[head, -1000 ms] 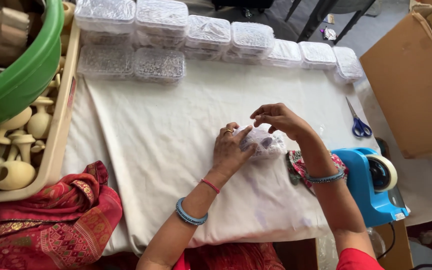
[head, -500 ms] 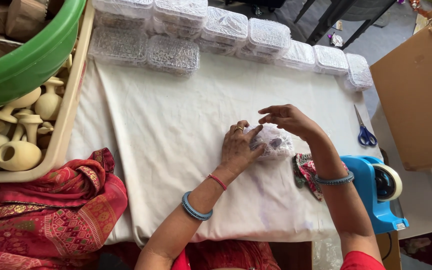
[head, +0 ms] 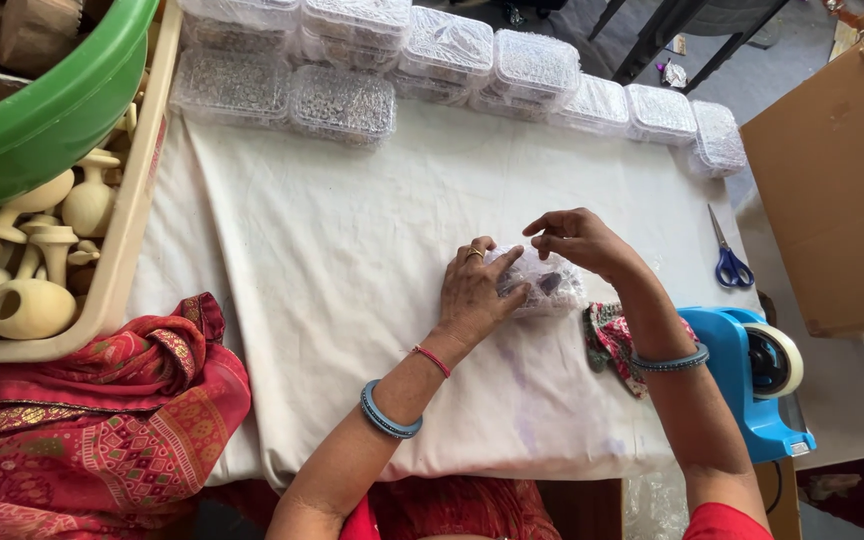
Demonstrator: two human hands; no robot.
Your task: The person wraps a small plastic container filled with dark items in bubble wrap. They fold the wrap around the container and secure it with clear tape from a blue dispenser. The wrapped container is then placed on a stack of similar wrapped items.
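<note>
person at a white cloth-covered table [head: 332, 300], both hands on a small clear plastic-wrapped packet [head: 542, 285] sitting near the middle of the cloth, a bit toward 3 o'clock. left hand [head: 474, 292] lies flat on the packet's 9 o'clock side, fingers spread and pressing down on it. right hand [head: 577, 238] is above its 12 o'clock edge, fingertips curled and pinched at the wrap. row of clear lidded plastic boxes [head: 452, 60] runs along the 12 o'clock edge. blue scissors [head: 727, 262] at 3 o'clock, blue tape dispenser [head: 757, 375] at 4 o'clock, cardboard box [head: 837, 190] beyond. tray of pale clay pots [head: 42, 250] and a green tub [head: 47, 100] at 9 to 10 o'clock, red patterned cloth [head: 82, 420] at 8 o'clock.
</note>
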